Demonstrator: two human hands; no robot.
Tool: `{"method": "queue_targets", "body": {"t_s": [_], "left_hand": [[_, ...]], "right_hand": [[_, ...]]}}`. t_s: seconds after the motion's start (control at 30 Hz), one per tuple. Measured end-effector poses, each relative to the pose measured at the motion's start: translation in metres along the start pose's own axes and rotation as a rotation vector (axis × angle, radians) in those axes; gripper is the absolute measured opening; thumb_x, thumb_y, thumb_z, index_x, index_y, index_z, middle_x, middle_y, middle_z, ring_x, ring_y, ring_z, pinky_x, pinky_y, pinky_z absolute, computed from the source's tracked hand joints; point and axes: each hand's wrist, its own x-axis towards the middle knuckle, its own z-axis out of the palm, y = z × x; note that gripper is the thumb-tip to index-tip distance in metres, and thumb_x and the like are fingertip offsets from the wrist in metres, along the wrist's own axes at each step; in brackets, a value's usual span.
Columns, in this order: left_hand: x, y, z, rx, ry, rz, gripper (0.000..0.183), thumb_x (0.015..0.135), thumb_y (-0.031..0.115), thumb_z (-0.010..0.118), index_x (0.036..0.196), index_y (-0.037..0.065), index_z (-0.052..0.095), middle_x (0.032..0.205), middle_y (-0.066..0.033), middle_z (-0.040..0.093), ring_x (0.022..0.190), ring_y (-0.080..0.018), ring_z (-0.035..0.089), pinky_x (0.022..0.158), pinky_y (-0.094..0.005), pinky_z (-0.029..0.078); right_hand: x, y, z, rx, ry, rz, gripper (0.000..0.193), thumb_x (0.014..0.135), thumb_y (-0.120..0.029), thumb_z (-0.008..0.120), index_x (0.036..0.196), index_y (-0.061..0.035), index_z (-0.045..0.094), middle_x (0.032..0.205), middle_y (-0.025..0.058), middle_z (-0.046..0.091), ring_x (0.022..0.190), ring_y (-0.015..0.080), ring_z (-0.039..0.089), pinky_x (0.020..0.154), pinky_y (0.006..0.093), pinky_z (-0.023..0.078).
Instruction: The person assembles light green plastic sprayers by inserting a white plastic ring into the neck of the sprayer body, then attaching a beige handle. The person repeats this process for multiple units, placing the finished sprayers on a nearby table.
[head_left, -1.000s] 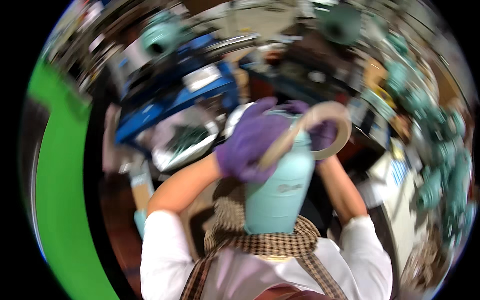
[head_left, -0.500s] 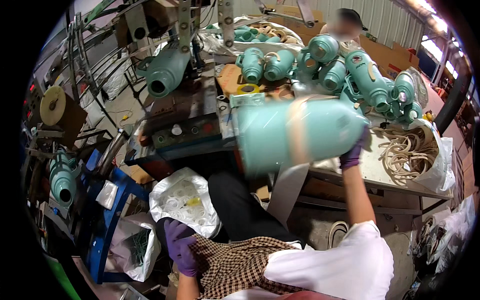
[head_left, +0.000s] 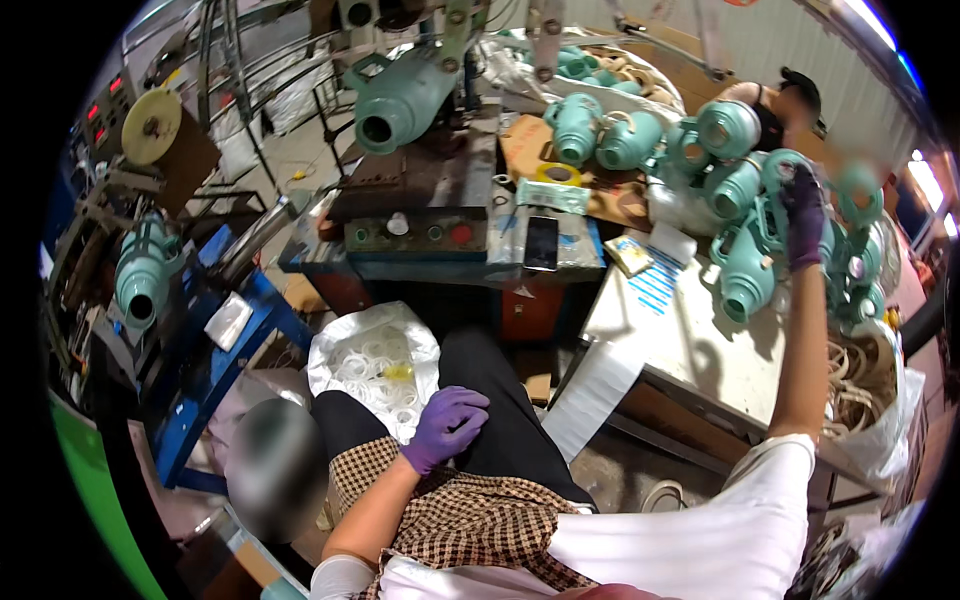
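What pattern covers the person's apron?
A small black-and-tan check; the apron shows best in the head view.

a factory workshop was suggested by the many matching green flask bodies [head_left: 746, 262] heaped on a white worktable [head_left: 680, 340] and by the white sack [head_left: 412, 325] filled with pale rings [head_left: 365, 378]. a metal machine bench [head_left: 410, 200] was fitted with push buttons [head_left: 461, 233], and red displays [head_left: 115, 83] were lit on a control panel [head_left: 107, 112]. behind, cardboard [head_left: 690, 88] was seen before a ribbed wall [head_left: 770, 60], and bright strip lights [head_left: 868, 22] were hung overhead.
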Motion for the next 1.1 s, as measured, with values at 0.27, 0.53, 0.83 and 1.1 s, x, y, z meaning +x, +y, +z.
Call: {"method": "queue_targets", "body": {"t_s": [0.27,0.53,0.83,1.1], "left_hand": [[-0.030,-0.030,0.003,-0.246,-0.008,-0.164,0.009,0.085,0.004,0.071,0.093,0.002,0.073,0.110,-0.0137,0.071,0.104,-0.0331,0.066,0.092,-0.0417,0.052],[-0.044,-0.031,0.000,0.067,0.007,-0.327,0.017,0.079,0.010,0.078,0.095,0.008,0.073,0.097,-0.0087,0.074,0.083,-0.0276,0.071,0.077,-0.0364,0.056],[-0.011,-0.013,-0.023,-0.179,0.129,-0.538,0.019,0.095,0.019,0.066,0.099,0.003,0.074,0.105,-0.0107,0.074,0.101,-0.0244,0.070,0.088,-0.0370,0.054],[0.072,-0.028,-0.015,-1.361,0.531,-0.432,0.090,0.096,0.068,0.045,0.157,0.005,0.023,0.156,-0.0173,0.038,0.141,-0.0328,0.041,0.118,-0.0491,0.032]], "right_hand": [[-0.103,0.212,0.262,-0.249,-0.329,0.711,0.059,0.091,-0.018,0.073,0.143,-0.0135,0.046,0.125,0.0051,0.062,0.062,0.0125,0.057,0.051,0.0264,0.044],[-0.046,0.421,0.308,-0.069,-0.452,1.256,0.112,0.080,-0.095,0.020,0.135,-0.0049,0.058,0.123,0.0097,0.066,0.077,0.0230,0.049,0.068,0.0291,0.044],[-0.113,0.256,0.329,-0.410,-0.208,0.103,0.016,0.080,-0.014,0.076,0.093,-0.0085,0.069,0.084,0.0130,0.068,0.076,0.0283,0.067,0.069,0.0385,0.052],[-0.343,-0.030,0.365,-0.552,-0.755,-0.796,0.041,0.073,-0.012,0.074,0.114,-0.0151,0.072,0.097,0.0020,0.060,0.068,0.0216,0.057,0.057,0.0377,0.042]]}}
